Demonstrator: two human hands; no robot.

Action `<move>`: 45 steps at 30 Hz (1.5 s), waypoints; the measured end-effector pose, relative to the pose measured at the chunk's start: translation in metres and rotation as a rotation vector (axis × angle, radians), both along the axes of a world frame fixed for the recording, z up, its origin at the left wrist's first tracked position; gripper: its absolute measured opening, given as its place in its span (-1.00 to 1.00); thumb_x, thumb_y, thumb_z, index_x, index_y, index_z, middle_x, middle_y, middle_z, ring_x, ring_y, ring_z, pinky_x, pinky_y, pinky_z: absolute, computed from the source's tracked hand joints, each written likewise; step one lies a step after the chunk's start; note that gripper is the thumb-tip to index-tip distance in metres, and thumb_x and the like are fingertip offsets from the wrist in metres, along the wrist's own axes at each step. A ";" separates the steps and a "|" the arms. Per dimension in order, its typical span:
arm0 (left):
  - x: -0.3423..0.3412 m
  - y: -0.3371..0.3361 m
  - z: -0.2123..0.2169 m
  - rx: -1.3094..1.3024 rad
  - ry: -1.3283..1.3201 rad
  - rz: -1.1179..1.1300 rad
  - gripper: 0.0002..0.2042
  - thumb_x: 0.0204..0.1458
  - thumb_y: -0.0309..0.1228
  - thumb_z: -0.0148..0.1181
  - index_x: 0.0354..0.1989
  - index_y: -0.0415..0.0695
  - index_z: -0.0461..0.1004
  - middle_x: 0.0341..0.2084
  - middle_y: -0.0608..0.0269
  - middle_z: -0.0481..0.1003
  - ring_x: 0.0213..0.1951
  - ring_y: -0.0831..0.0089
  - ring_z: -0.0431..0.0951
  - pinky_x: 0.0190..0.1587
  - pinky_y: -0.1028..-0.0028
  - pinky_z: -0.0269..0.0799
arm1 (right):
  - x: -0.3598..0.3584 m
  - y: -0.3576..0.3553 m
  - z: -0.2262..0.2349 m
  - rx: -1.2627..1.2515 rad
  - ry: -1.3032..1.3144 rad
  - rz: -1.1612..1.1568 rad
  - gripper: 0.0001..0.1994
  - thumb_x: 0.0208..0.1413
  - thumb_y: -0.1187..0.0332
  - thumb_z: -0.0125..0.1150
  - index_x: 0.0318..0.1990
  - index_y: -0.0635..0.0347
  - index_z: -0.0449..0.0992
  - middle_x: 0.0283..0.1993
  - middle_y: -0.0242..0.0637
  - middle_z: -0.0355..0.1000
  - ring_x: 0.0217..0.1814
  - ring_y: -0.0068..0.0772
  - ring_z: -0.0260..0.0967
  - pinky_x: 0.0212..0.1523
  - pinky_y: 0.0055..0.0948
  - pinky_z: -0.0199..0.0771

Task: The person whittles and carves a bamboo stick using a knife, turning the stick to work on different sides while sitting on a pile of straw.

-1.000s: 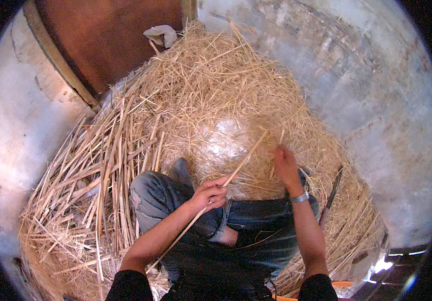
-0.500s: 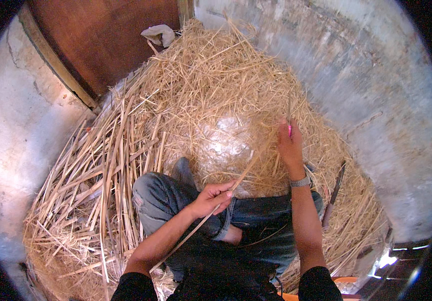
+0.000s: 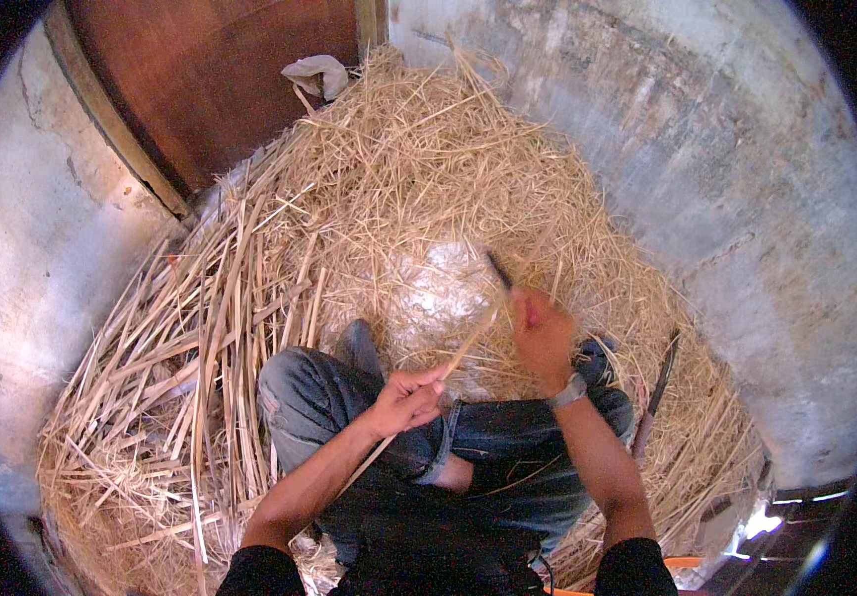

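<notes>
In my left hand [image 3: 408, 400] a thin pale strip [image 3: 469, 345], bamboo-like, is pinched between thumb and fingers. It slants up to the right, and its tail runs back under my left forearm. My right hand [image 3: 545, 336] is closed round a small knife [image 3: 495, 266]; the dark blade points up and left, and a bit of pink or red shows at the grip. The hand is slightly blurred. The knife is close to the far end of the strip; I cannot tell whether they touch.
Fine shavings [image 3: 438, 149] heap over the floor ahead. Long split strips [image 3: 225, 328] lie at the left. Beside my right knee rests a long dark tool [image 3: 659, 387]. Walls [image 3: 706, 169] close in on the right and left, with a brown door [image 3: 220, 79] at the back left.
My right hand with the knife has come nearer and to the left, toward the strip's end. The blade now tilts left. My left hand has moved slightly left and still grips the strip.
</notes>
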State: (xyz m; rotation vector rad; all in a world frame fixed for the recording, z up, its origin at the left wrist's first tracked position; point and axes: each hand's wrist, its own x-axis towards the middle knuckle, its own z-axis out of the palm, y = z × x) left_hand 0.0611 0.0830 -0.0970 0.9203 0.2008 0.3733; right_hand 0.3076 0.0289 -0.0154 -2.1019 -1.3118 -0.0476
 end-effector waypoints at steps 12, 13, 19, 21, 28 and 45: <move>0.005 0.005 0.007 -0.096 0.017 -0.011 -0.59 0.34 -0.44 -0.07 0.36 -0.04 0.27 -0.71 0.53 0.03 -0.73 0.70 -0.03 -0.69 0.60 -0.03 | 0.003 0.008 -0.009 0.114 0.027 -0.155 -0.82 0.27 0.25 0.12 -0.30 0.14 0.50 -0.51 -0.08 0.46 -0.51 0.04 0.45 -0.49 -0.03 0.40; 0.005 0.005 0.009 -0.086 0.012 -0.044 -0.59 0.34 -0.44 -0.07 0.36 -0.06 0.27 -0.72 0.52 0.04 -0.73 0.69 -0.03 -0.69 0.60 -0.03 | 0.008 0.012 0.002 0.115 0.025 -0.154 -0.82 0.27 0.25 0.12 -0.30 0.14 0.50 -0.51 -0.08 0.46 -0.51 0.04 0.45 -0.49 -0.03 0.40; 0.004 0.006 0.004 -0.179 0.047 0.027 -0.58 0.34 -0.43 -0.06 0.37 -0.08 0.25 -0.72 0.53 0.04 -0.77 0.71 -0.04 -0.70 0.62 -0.04 | -0.017 -0.013 -0.044 0.080 -0.007 0.179 -0.85 0.21 0.26 0.14 -0.26 0.11 0.49 -0.46 -0.05 0.47 -0.51 0.09 0.42 -0.48 0.01 0.38; -0.002 0.007 0.002 -0.225 0.058 0.061 -0.58 0.34 -0.42 -0.07 0.37 -0.09 0.24 -0.72 0.53 0.03 -0.77 0.71 -0.04 -0.71 0.62 -0.04 | -0.050 -0.032 -0.061 0.004 -0.042 0.370 -0.86 0.18 0.24 0.17 -0.23 0.08 0.49 -0.40 -0.06 0.49 -0.49 0.07 0.45 -0.44 0.01 0.42; 0.009 0.011 0.021 -0.207 0.052 -0.014 -0.58 0.35 -0.37 -0.10 0.35 -0.17 0.25 -0.75 0.52 0.03 -0.80 0.68 -0.03 -0.72 0.62 -0.04 | -0.011 -0.001 -0.031 0.123 0.111 0.062 -0.81 0.28 0.21 0.08 -0.18 0.08 0.52 -0.38 -0.04 0.52 -0.45 0.08 0.49 -0.47 -0.01 0.44; 0.031 0.007 -0.016 0.363 0.598 0.074 -0.63 0.28 -0.39 0.06 0.24 -0.14 0.42 -0.66 0.39 0.41 -0.71 0.63 0.31 -0.66 0.60 0.29 | 0.017 -0.070 -0.183 0.225 1.419 0.021 -0.74 0.30 0.16 0.14 -0.02 0.10 0.51 -0.58 -0.68 0.17 -0.65 -0.72 0.12 -0.68 -0.57 0.10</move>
